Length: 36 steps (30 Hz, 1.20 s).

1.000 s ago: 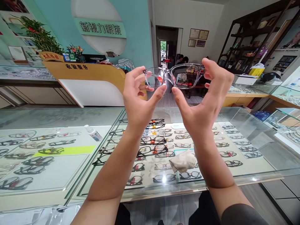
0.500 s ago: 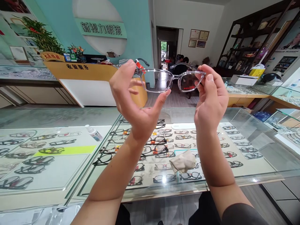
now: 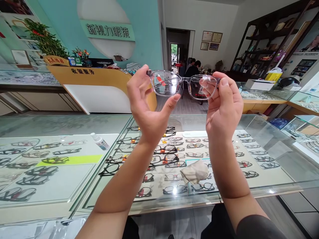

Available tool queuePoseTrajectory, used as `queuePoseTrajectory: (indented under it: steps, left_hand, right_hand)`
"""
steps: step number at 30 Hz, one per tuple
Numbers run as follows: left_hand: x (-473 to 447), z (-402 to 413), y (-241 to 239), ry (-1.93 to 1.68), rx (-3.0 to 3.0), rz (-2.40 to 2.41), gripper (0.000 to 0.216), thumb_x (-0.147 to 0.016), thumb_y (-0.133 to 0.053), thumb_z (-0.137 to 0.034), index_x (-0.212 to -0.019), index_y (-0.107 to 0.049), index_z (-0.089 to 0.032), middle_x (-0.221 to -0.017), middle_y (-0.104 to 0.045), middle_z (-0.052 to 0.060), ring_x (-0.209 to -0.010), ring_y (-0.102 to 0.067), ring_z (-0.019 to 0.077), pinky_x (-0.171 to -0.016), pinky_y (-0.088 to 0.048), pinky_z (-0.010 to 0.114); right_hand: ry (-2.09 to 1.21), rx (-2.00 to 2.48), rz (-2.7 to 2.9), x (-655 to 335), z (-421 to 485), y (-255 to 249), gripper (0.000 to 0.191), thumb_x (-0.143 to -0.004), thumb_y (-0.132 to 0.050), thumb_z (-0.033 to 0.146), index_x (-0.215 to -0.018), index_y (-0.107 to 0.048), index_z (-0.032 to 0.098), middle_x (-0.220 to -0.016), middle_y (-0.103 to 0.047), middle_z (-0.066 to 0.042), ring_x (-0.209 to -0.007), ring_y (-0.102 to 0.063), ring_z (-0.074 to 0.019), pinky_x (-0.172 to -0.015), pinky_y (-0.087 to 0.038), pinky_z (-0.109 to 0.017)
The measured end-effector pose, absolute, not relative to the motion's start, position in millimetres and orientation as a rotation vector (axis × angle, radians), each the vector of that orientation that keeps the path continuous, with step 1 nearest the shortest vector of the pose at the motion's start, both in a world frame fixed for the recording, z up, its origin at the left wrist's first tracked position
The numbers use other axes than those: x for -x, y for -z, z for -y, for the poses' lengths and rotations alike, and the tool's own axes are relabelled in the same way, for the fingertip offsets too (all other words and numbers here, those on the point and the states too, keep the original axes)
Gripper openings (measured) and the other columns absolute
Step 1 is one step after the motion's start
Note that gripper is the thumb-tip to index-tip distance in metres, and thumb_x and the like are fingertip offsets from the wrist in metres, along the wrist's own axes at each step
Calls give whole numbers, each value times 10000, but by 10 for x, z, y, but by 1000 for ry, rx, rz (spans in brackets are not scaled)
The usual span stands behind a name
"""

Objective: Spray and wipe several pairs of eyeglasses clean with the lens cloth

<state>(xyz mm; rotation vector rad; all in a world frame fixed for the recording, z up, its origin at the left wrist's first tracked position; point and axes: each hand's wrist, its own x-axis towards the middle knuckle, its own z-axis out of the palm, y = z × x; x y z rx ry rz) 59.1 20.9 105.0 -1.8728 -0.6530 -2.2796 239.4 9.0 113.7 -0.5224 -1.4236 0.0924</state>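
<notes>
A pair of clear-framed eyeglasses is held up in front of me, above the glass display case. My right hand pinches its right end between thumb and fingers. At the other end, the fingers of my left hand are against the left corner, and its thumb stretches to the lower rim near the bridge. Red lettering shows on the right lens. Behind the left lens a red tag is visible, with a temple arm crossing there. The fingertips behind the frame are partly hidden.
Several rows of eyeglasses lie in and on the case. A crumpled beige cloth and a white spray bottle rest on the glass. Beyond is a yellow-and-white counter. A person in dark clothing sits in the back.
The eyeglasses have turned so the lenses face me more squarely. The left temple arm with its red tag now shows behind the left lens. My left hand has shifted slightly right.
</notes>
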Motion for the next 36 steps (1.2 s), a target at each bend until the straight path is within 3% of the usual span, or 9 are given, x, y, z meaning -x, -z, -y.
queuePoseTrajectory:
  steps: [5,8,11,14,21,28,36]
  left_hand:
    - [-590,-239,-1029,2284,1891,634,779,-905,-799,-670,-1570,-444,-472,-1649,-502,66,-1442,-603,340,-1154,-549,490]
    - [-553,-252,-1031,2208,1907,671,802,-931,-776,-654,-1610,-389,-471,-1664,-486,68,-1461,-587,337,-1146,-558,485]
    - [-494,-248,-1067,2124,1897,662,792,-930,-781,-645,-1603,-408,-456,-1612,-514,72,-1441,-595,332,-1137,-569,496]
    - [-434,-220,-1120,2018,1942,619,769,-888,-835,-624,-1552,-490,-444,-1520,-562,70,-1441,-576,353,-1156,-557,542]
    - [-360,-165,-1164,1807,2094,646,785,-864,-859,-618,-1540,-520,-407,-1464,-594,81,-1443,-541,381,-1211,-516,619]
    - [-339,-112,-1220,1874,2262,630,794,-852,-853,-675,-1528,-526,-417,-1480,-589,64,-1361,-642,326,-1120,-630,481]
    - [-286,-69,-1322,2073,2513,808,860,-684,-1001,-553,-1426,-609,-362,-1585,-546,71,-1380,-634,368,-1052,-680,497]
  right_hand:
    - [-198,534,1343,-2376,-80,-1170,454,-1143,-363,585,-1448,-577,326,-1338,-704,-114,-1386,-707,-333,-1121,-612,-579]
    - [-220,538,1297,-2368,-12,-1214,351,-1146,-415,480,-1384,-613,315,-1349,-712,-94,-1349,-723,-293,-1152,-596,-558]
    - [-141,492,1269,-2376,101,-1282,229,-1096,-542,329,-1264,-690,280,-1319,-733,-73,-1295,-723,-252,-1173,-573,-525]
    - [19,555,1412,-2403,185,-1336,137,-1041,-656,287,-1120,-765,261,-1216,-751,-67,-1259,-710,-247,-1159,-556,-506]
    - [45,705,1728,-2528,169,-1348,163,-1070,-650,372,-1051,-780,278,-1173,-773,-54,-1192,-716,-243,-1119,-533,-512]
    - [-197,612,1832,-2564,190,-1374,230,-1067,-670,471,-1003,-742,263,-1197,-776,-64,-1182,-716,-230,-1110,-559,-464]
    - [-424,638,1881,-2538,174,-1385,321,-1026,-684,596,-974,-749,286,-1183,-804,-43,-1145,-752,-256,-1017,-649,-462]
